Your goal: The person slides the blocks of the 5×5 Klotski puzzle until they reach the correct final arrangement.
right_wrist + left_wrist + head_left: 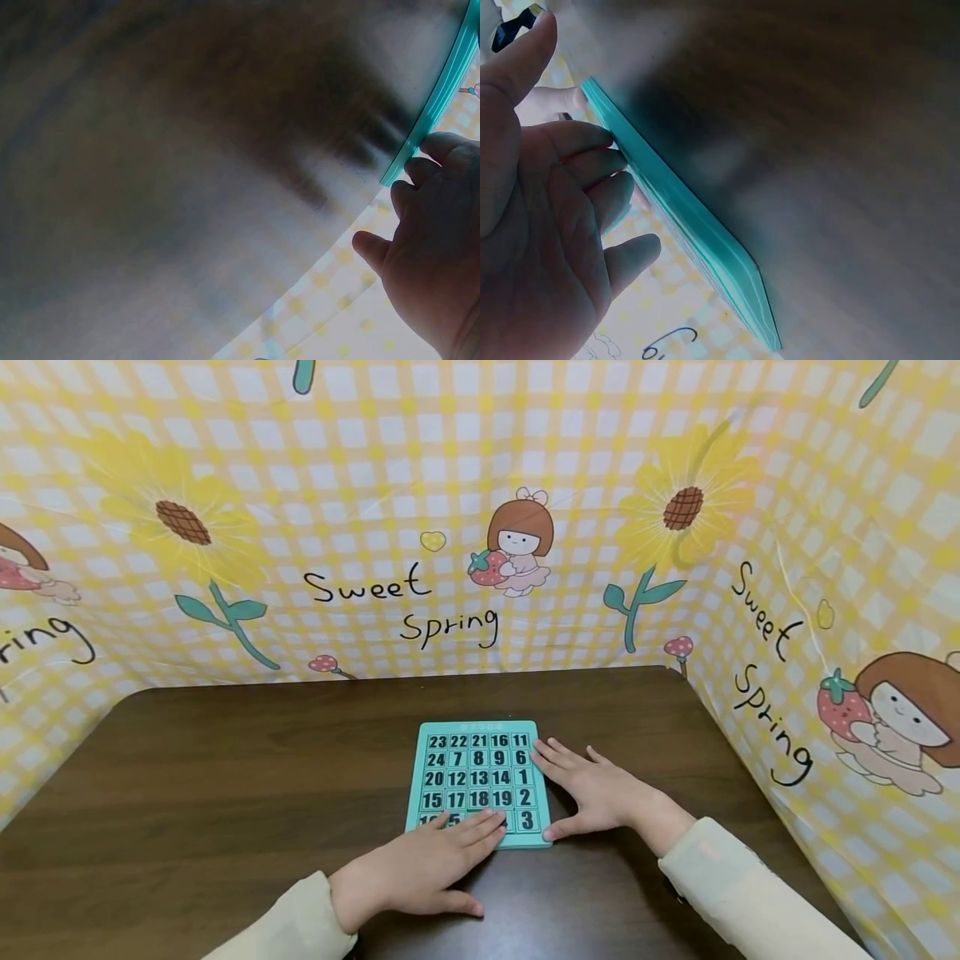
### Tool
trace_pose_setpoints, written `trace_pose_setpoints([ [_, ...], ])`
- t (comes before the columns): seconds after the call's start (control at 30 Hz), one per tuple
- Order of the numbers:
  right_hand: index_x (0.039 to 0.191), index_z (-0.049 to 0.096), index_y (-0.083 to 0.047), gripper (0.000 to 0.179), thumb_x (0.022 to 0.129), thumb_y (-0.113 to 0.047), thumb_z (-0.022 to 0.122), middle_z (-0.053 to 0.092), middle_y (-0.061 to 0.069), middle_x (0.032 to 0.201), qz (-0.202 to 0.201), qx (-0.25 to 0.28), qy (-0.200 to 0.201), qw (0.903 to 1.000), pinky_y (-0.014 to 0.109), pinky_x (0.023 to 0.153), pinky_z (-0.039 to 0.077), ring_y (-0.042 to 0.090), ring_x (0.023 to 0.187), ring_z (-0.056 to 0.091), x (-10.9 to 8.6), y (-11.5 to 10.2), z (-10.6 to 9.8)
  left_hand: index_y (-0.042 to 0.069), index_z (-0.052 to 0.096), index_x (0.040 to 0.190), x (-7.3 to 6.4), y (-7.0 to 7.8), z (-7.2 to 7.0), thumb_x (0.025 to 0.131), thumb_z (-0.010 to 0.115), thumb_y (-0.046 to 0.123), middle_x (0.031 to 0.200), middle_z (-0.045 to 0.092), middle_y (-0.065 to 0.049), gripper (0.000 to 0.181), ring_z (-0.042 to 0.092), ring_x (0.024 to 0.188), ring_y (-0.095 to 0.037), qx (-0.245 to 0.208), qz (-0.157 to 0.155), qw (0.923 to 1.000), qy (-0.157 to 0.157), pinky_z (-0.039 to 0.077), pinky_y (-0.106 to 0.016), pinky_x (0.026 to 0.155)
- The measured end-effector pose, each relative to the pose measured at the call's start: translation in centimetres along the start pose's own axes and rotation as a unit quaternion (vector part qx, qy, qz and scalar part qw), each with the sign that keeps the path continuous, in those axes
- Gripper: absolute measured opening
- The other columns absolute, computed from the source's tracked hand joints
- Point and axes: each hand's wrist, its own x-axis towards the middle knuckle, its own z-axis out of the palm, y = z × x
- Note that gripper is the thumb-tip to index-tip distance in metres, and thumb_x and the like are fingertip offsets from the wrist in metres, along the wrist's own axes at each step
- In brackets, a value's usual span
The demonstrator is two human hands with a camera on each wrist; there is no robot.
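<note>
A teal sliding number puzzle (442, 727) lies flat on the table, its tiles printed with black numbers. My left hand (420, 870) reaches over its bottom row with fairly straight fingers on the tiles, covering part of that row. The left thumb points right, off the near edge. Along the puzzle's right side, my right hand (600, 793) is spread, fingertips at the upper right edge and thumb by the lower right corner. Both wrist views show the puzzle's teal side: the left hand (555, 202) in one, the right hand (442, 225) in the other.
Dark brown wooden table (225, 777) surrounds the puzzle. Behind it and to the right hangs a yellow checked cloth (360, 510) with flowers, cartoon girls and the words "Sweet Spring". Pale sleeves (750, 885) cover both forearms.
</note>
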Motion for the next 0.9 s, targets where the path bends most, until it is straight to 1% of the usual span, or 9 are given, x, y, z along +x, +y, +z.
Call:
trace_pose_setpoints([
  [0.17, 0.161, 0.015, -0.017, 0.111, 0.079, -0.078, 0.060, 0.008, 0.003, 0.169, -0.006, 0.001, -0.001, 1.0000, 0.069, 0.117, 0.017, 0.027, 0.156, 0.008, 0.2, -0.2, 0.0, 0.013, 0.024, 0.159, 0.2, 0.1, 0.0, 0.095, 0.051, 0.061, 0.168, 0.015, -0.002, 0.085, 0.016, 0.155, -0.017, 0.007, 0.001, 1.0000, 0.002, 0.032, -0.058, 0.116],
  [0.3, 0.161, 0.015, -0.017, 0.111, 0.079, -0.078, 0.060, 0.008, 0.003, 0.169, -0.009, 0.000, -0.003, 1.0000, 0.069, 0.117, 0.017, 0.027, 0.156, 0.008, 0.3, -0.2, 0.0, 0.012, 0.024, 0.159, -0.3, -0.1, -0.2, 0.095, 0.052, 0.061, 0.168, 0.015, -0.003, 0.085, 0.016, 0.155, -0.019, -0.007, -0.009, 0.9999, 0.010, 0.030, -0.060, 0.116],
  [0.47, 0.161, 0.015, -0.019, 0.112, 0.078, -0.079, 0.060, 0.007, 0.001, 0.169, -0.004, -0.001, -0.006, 1.0000, 0.068, 0.117, 0.016, 0.025, 0.157, 0.006, 0.3, -0.2, 0.0, 0.010, 0.025, 0.159, -1.8, -0.8, -0.6, 0.095, 0.054, 0.060, 0.168, 0.014, -0.005, 0.086, 0.016, 0.155, -0.022, -0.026, -0.031, 0.9990, 0.018, 0.028, -0.061, 0.117],
  [0.57, 0.161, 0.015, -0.019, 0.112, 0.078, -0.078, 0.061, 0.007, 0.001, 0.169, -0.002, -0.001, -0.008, 1.0000, 0.069, 0.117, 0.016, 0.025, 0.157, 0.006, 0.2, -0.1, -0.1, 0.008, 0.026, 0.158, -3.0, -1.4, -0.5, 0.095, 0.055, 0.059, 0.168, 0.015, -0.007, 0.086, 0.017, 0.155, -0.023, -0.027, -0.039, 0.9985, 0.026, 0.028, -0.063, 0.116],
  [0.7, 0.161, 0.014, -0.019, 0.112, 0.078, -0.078, 0.061, 0.006, 0.001, 0.169, 0.000, 0.001, -0.010, 1.0000, 0.069, 0.117, 0.015, 0.025, 0.157, 0.005, 0.0, -0.1, -0.1, 0.007, 0.026, 0.158, -4.3, -1.9, -0.3, 0.095, 0.055, 0.058, 0.168, 0.016, -0.009, 0.086, 0.018, 0.155, -0.025, -0.034, -0.049, 0.9979, 0.027, 0.026, -0.064, 0.116],
  [0.77, 0.161, 0.014, -0.019, 0.112, 0.078, -0.078, 0.061, 0.006, 0.001, 0.169, 0.001, 0.001, -0.010, 0.9999, 0.069, 0.117, 0.015, 0.025, 0.157, 0.005, 0.0, -0.1, -0.1, 0.007, 0.025, 0.158, -4.6, -2.0, -0.2, 0.095, 0.055, 0.058, 0.168, 0.016, -0.009, 0.087, 0.018, 0.155, -0.026, -0.040, -0.051, 0.9976, 0.023, 0.026, -0.065, 0.115],
  [0.9, 0.161, 0.014, -0.019, 0.112, 0.079, -0.078, 0.061, 0.007, 0.001, 0.169, 0.001, 0.001, -0.010, 1.0000, 0.069, 0.117, 0.015, 0.025, 0.157, 0.005, 0.0, -0.1, 0.0, 0.007, 0.026, 0.158, -4.8, -1.9, 0.1, 0.095, 0.055, 0.059, 0.167, 0.018, -0.009, 0.087, 0.020, 0.154, -0.027, -0.039, -0.044, 0.9979, 0.025, 0.028, -0.065, 0.114],
])
